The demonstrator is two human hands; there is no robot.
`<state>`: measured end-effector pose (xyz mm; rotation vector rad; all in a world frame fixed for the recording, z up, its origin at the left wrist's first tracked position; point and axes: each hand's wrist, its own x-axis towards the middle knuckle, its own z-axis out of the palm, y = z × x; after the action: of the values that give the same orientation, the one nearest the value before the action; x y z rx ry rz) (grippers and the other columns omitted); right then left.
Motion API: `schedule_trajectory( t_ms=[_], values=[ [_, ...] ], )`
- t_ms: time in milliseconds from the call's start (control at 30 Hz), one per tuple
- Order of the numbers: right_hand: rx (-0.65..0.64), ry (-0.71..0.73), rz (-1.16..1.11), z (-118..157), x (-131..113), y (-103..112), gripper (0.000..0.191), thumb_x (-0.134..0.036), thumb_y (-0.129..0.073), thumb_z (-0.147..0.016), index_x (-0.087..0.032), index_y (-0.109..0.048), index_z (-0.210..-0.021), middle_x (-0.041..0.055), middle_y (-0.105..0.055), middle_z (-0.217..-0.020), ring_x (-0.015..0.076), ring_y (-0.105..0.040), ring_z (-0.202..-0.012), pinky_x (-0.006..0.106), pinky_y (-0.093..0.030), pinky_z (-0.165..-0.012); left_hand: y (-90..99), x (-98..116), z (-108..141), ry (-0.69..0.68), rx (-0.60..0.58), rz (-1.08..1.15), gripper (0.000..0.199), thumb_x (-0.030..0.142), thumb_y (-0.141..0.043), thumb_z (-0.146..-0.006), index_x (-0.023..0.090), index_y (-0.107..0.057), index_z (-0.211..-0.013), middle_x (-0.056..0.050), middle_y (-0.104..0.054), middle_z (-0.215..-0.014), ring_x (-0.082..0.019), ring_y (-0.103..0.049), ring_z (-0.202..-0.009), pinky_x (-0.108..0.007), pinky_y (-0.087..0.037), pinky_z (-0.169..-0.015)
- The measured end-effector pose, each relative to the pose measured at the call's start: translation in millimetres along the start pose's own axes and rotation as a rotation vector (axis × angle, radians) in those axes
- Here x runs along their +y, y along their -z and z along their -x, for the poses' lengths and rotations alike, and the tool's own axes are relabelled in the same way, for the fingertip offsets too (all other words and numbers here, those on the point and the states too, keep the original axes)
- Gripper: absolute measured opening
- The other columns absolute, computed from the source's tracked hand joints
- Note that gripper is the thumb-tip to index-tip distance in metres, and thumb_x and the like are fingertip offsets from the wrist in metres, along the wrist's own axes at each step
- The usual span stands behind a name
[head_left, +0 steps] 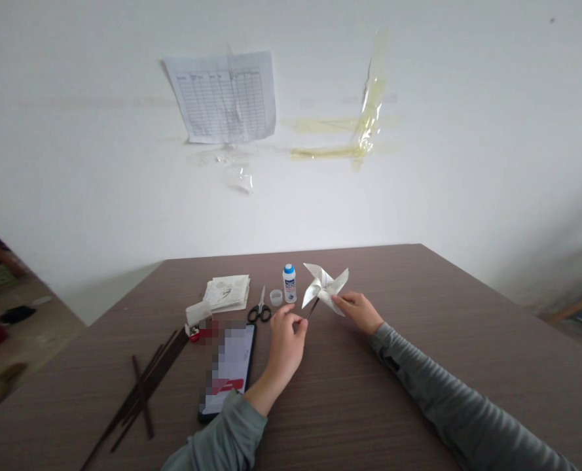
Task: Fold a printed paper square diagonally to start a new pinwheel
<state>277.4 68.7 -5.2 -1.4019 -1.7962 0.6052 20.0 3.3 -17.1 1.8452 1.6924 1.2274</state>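
Holding what, pls?

Paper pinwheel on a dark stick. Blades look folded, so my guess is the stick-to-hub join is the step in hand.

Grip?

L hand pinched closed on stick's lower end. R hand has fingers against a lower blade, nearly straight; can't tell if it's a true pinch.

Where's it sit vs glue?

Just right of glue, held up off table, not resting.

What's it call for?

Prob. a firm check of the join, but hub's too small to see how it's fixed.

Anything around?

Small lid just left of glue, scissors a bit further left, paper stack past those. Phone nearer the person, left of glue, right by L hand. Loose sticks well left of glue. Nothing sits between hands and pinwheel.
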Motion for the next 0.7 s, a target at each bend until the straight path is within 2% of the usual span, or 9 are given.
schedule_trajectory(
  t_ms=[67, 133, 200, 267, 367, 500, 700],
  values=[
    [-0.03, -0.018, -0.092, 1.0, -3.6, 0.3, 0.074, -0.091, -0.074, -0.106, -0.024, -0.088, -0.078, 0.0122, -0.089, -0.089, 0.0382, -0.088, -0.098, 0.047, -0.069, -0.095, -3.0, 2.0, 0.6, 0.016, 0.011, 0.01, 0.023, 0.012, -0.08, -0.11, 0.024, -0.088, -0.091, -0.016, -0.092, -0.151, -0.04, -0.082, -0.155, -0.066, -0.059, -0.144],
    [-0.045, -0.026, -0.174, 2.7, -7.4, 0.4, 0.062, -0.085, -0.086, -0.099, -0.024, -0.096, -0.088, 0.0144, -0.096, -0.104, 0.0419, -0.091, -0.113, 0.052, -0.071, -0.111, -4.9, 4.2, 1.0, 0.033, 0.007, 0.009, 0.023, 0.012, -0.08, -0.109, 0.024, -0.089, -0.093, -0.016, -0.091, -0.15, -0.039, -0.082, -0.155, -0.065, -0.059, -0.143],
    [-0.039, -0.028, -0.205, 4.7, -11.0, -0.2, 0.051, -0.076, -0.097, -0.092, -0.025, -0.1, -0.095, 0.0152, -0.1, -0.116, 0.0452, -0.092, -0.125, 0.058, -0.068, -0.125, -6.3, 6.8, 1.2, 0.046, 0.0, 0.003, 0.021, 0.012, -0.082, -0.108, 0.024, -0.092, -0.094, -0.016, -0.091, -0.151, -0.04, -0.081, -0.157, -0.065, -0.059, -0.144],
    [-0.027, -0.03, -0.223, 6.7, -14.2, -1.7, 0.045, -0.07, -0.105, -0.086, -0.026, -0.1, -0.094, 0.0153, -0.101, -0.119, 0.0482, -0.092, -0.131, 0.065, -0.066, -0.132, -8.2, 9.6, 1.8, 0.057, -0.007, -0.004, 0.02, 0.013, -0.084, -0.107, 0.024, -0.093, -0.094, -0.016, -0.091, -0.154, -0.04, -0.081, -0.159, -0.065, -0.058, -0.145],
    [-0.043, -0.002, -0.261, 8.9, -17.7, -4.6, 0.046, -0.071, -0.108, -0.084, -0.026, -0.1, -0.091, 0.0166, -0.102, -0.118, 0.0499, -0.093, -0.129, 0.069, -0.068, -0.133, -12.7, 13.7, 3.4, 0.063, -0.016, -0.012, 0.019, 0.014, -0.087, -0.105, 0.025, -0.095, -0.092, -0.016, -0.091, -0.157, -0.042, -0.079, -0.16, -0.068, -0.056, -0.146],
    [-0.054, 0.011, -0.248, 9.3, -18.5, -5.8, 0.05, -0.075, -0.102, -0.09, -0.025, -0.097, -0.085, 0.0191, -0.101, -0.113, 0.0494, -0.095, -0.122, 0.066, -0.073, -0.125, -18.2, 16.9, 5.8, 0.054, -0.049, -0.033, 0.019, 0.013, -0.089, -0.105, 0.027, -0.097, -0.093, -0.015, -0.09, -0.162, -0.043, -0.077, -0.163, -0.072, -0.053, -0.148],
    [-0.042, 0.021, -0.16, 7.3, -14.7, -5.4, 0.049, -0.072, -0.094, -0.095, -0.026, -0.094, -0.079, 0.0163, -0.1, -0.105, 0.0443, -0.094, -0.114, 0.061, -0.075, -0.118, -18.3, 22.8, 7.2, 0.027, -0.116, -0.067, 0.019, 0.013, -0.091, -0.104, 0.028, -0.1, -0.098, -0.015, -0.087, -0.169, -0.045, -0.074, -0.167, -0.074, -0.054, -0.149]
  ],
)
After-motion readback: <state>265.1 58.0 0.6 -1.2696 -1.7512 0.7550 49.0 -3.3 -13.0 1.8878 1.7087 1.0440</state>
